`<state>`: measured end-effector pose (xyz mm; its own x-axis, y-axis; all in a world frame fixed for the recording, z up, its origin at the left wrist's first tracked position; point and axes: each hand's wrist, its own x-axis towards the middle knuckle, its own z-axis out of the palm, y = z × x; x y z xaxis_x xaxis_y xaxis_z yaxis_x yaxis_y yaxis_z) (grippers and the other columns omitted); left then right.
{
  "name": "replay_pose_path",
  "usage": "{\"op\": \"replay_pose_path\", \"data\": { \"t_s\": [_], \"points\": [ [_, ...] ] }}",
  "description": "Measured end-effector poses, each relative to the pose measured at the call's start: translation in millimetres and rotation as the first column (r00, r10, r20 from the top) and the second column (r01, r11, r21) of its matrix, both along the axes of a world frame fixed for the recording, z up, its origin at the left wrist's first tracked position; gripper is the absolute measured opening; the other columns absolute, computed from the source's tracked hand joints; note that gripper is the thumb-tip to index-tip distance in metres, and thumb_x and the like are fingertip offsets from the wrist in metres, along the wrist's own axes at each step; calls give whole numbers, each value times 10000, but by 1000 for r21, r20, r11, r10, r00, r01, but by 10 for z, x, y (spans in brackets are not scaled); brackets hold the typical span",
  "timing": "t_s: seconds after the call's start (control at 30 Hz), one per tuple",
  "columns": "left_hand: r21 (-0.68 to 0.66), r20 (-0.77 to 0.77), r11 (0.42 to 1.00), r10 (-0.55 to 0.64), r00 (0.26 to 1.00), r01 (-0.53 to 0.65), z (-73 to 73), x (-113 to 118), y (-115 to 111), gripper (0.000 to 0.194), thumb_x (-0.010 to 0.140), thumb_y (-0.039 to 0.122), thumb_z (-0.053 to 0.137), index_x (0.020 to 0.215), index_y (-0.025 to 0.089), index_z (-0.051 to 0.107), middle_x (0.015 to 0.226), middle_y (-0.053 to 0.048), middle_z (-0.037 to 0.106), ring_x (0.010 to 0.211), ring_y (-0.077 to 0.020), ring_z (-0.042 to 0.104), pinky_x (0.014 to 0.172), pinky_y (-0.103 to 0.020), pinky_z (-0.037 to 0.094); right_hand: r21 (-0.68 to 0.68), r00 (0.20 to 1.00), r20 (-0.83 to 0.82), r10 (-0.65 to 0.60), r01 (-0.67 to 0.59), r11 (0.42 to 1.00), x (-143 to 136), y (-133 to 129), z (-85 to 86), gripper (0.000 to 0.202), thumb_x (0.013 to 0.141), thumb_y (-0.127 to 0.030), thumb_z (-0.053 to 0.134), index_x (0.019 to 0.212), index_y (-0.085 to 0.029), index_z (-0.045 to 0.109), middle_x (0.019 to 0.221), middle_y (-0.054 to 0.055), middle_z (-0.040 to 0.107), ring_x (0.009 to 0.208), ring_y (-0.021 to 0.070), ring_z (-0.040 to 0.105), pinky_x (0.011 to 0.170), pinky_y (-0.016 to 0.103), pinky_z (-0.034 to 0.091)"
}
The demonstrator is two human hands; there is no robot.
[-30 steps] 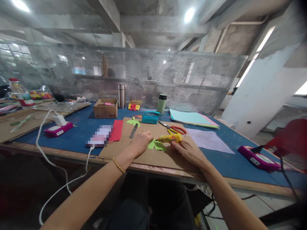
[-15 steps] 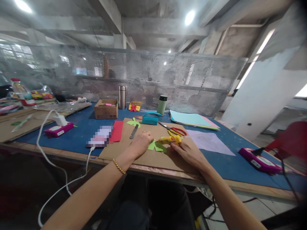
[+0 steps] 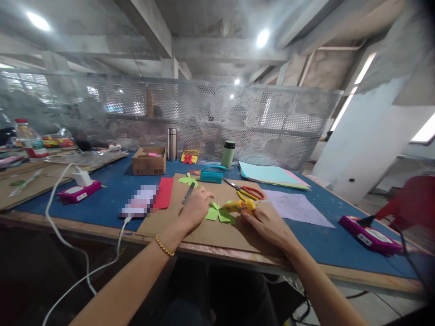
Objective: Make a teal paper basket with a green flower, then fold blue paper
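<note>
Yellow tool [image 3: 239, 206] is grasped in your right hand [image 3: 268, 227]; your left hand [image 3: 196, 207], grip released, is beside the green cutout [image 3: 214, 213].

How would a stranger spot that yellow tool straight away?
On the blue table, find the brown cardboard sheet. Above its right half, the right grip holds the yellow tool, its tip towards green paper. Unlike the red handles lying behind it, it is held and mostly yellow.

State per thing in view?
Yellow glue gun: held in right hand
Left hand: holding nothing visible
Phone: cable plugged in
Cardboard box: open
Steel flask: capped, upright
Green tumbler: capped, upright
Plastic bottle: capped, upright
Left power strip: charger plugged in
Right power strip: black plug in
</note>
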<state>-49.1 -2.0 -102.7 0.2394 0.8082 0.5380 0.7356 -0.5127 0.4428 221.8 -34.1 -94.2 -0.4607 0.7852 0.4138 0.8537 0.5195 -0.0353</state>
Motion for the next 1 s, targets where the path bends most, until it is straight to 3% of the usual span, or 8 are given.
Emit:
{"op": "replay_pose_path", "data": {
  "t_s": [0.33, 0.5, 0.63, 0.83, 1.0],
  "points": [
    [-72, -60, 994, -81, 995, 76, -22, 37, -27, 423, 830, 9, 483, 890, 235, 836, 1015, -61, 657, 925, -184, 621, 852, -308, 489, -133, 992, -75, -99, 88, 987, -84, -47, 108, 574, 1038, -596, 330, 726, -225, 638, 699, 51, 679, 631, 197, 593, 609, 346, 425],
    [-78, -44, 990, -122, 992, 118, -54, 34, -5, 439, 817, 6, 473, 900, 232, 840, 969, -62, 670, 897, -180, 624, 809, -293, 491, -101, 994, -70, -88, 80, 992, -90, -50, 117, 620, 1029, -633, 311, 664, -221, 597, 639, 46, 631, 590, 190, 552, 578, 348, 398],
    [-83, -37, 987, -138, 990, 134, -69, 27, 12, 430, 820, 19, 479, 920, 230, 840, 968, -65, 684, 892, -189, 636, 806, -303, 497, -73, 998, -50, -43, 39, 997, -57, -26, 77, 576, 1039, -588, 318, 728, -238, 653, 648, 46, 641, 595, 200, 553, 576, 351, 405],
    [-82, -35, 988, -136, 990, 133, -52, 18, 9, 447, 796, -5, 465, 904, 219, 836, 961, -61, 715, 915, -195, 654, 840, -300, 500, -42, 1000, -17, -8, 7, 999, 43, 60, -31, 497, 1041, -536, 326, 982, -270, 740, 736, 66, 680, 721, 247, 601, 662, 379, 456],
    [-111, -47, 985, -135, 990, 129, -44, 19, 3, 413, 785, 6, 482, 888, 207, 827, 947, -55, 745, 915, -199, 661, 847, -301, 493, -45, 1000, -10, -2, 2, 999, 32, 45, -27, 506, 1043, -547, 311, 984, -275, 734, 714, 51, 661, 689, 234, 594, 646, 371, 458]
  ]
}}
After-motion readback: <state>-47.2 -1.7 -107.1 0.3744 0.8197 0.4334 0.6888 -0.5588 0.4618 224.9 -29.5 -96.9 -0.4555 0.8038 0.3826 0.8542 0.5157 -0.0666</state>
